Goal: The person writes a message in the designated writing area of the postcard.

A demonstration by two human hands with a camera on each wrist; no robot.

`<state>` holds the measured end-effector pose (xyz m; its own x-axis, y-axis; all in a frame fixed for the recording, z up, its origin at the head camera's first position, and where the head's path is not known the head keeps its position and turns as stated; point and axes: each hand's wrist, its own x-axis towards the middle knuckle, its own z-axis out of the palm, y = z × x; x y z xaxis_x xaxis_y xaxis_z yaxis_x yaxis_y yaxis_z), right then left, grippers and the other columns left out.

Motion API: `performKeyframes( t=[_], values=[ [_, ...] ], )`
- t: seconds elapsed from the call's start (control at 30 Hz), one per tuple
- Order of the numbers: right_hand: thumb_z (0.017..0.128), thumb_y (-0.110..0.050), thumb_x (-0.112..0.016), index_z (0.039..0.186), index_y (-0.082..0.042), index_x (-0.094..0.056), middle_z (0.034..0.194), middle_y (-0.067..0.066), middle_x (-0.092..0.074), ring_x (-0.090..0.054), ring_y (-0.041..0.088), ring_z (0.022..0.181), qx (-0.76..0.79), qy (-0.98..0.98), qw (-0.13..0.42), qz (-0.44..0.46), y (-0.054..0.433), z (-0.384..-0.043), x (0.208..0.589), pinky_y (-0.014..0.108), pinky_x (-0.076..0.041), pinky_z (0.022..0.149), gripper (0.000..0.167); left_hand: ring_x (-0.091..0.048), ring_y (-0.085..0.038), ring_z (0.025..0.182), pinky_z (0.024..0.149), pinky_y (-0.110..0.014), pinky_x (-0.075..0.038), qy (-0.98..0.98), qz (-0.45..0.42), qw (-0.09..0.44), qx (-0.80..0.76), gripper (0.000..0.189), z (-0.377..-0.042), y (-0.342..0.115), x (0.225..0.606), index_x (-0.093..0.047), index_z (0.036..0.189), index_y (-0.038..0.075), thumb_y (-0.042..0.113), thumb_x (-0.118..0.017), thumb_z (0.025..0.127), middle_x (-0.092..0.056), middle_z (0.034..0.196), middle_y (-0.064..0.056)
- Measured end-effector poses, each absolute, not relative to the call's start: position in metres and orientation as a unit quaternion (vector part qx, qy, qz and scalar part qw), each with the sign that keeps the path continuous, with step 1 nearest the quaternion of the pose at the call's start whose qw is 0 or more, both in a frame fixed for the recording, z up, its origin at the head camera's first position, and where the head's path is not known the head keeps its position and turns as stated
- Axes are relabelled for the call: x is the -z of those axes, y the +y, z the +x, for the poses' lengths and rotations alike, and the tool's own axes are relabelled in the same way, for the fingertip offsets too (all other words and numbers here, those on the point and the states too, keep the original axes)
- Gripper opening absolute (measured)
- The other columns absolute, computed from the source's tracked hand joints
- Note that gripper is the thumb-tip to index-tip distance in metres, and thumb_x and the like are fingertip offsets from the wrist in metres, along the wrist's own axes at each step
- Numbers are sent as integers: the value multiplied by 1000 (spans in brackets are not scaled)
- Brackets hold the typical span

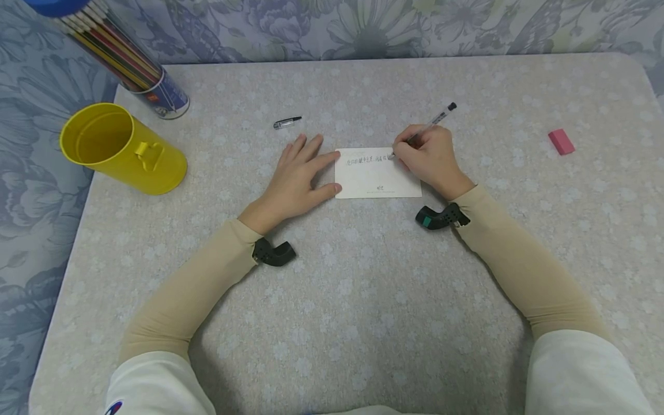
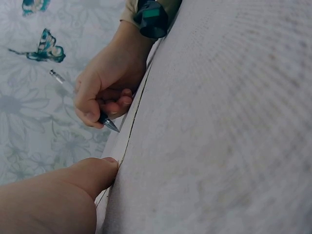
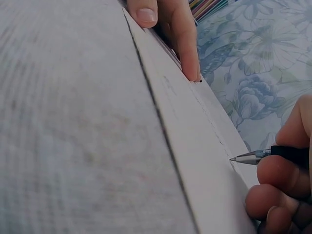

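Observation:
A small cream card lies flat on the table, with a line of handwriting along its upper part and a small print near its lower edge. My right hand grips a clear pen with a black end, its tip at the end of the written line. In the right wrist view the metal pen tip meets the card. My left hand lies with fingers spread, its thumb and index fingertip resting on the card's left edge. The left wrist view shows the left thumb at that edge.
A black-and-clear pen cap lies behind the left hand. At the left stand a yellow mug and a tube of colored pencils. A pink eraser sits far right. Flowered wall covering borders the table's back.

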<state>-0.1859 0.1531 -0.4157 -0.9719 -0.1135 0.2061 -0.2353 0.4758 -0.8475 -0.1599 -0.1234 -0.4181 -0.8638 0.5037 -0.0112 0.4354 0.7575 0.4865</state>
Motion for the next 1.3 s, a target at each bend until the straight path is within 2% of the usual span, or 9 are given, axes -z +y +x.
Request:
performKeyframes(
  t=[0.63,1.03,1.3],
  values=[
    [81,-2,-57,73,-1,-75,47,-12,-48,-36,-2,41,-490,-862,79,105,154,-190,420,17,-24,44,19,-10,-46,158,127,-64,-5,934,251,72,-242,64,-160,-123,416,-52,150,13,42,-67,96,-26,168,-22],
    [81,-3,-57,74,-1,-75,48,-11,-49,-37,0,41,-497,-859,73,101,154,-188,419,18,-25,44,19,-10,-46,158,127,-63,-5,935,250,76,-240,64,-161,-123,418,-52,150,15,45,-67,96,-25,168,-21],
    [79,-3,-57,72,-2,-74,49,-11,-50,-37,-1,43,-491,-861,89,100,153,-189,420,17,-25,44,19,-10,-46,158,127,-64,-5,935,250,76,-241,64,-161,-123,419,-53,150,14,44,-67,96,-25,168,-21]
  ],
)
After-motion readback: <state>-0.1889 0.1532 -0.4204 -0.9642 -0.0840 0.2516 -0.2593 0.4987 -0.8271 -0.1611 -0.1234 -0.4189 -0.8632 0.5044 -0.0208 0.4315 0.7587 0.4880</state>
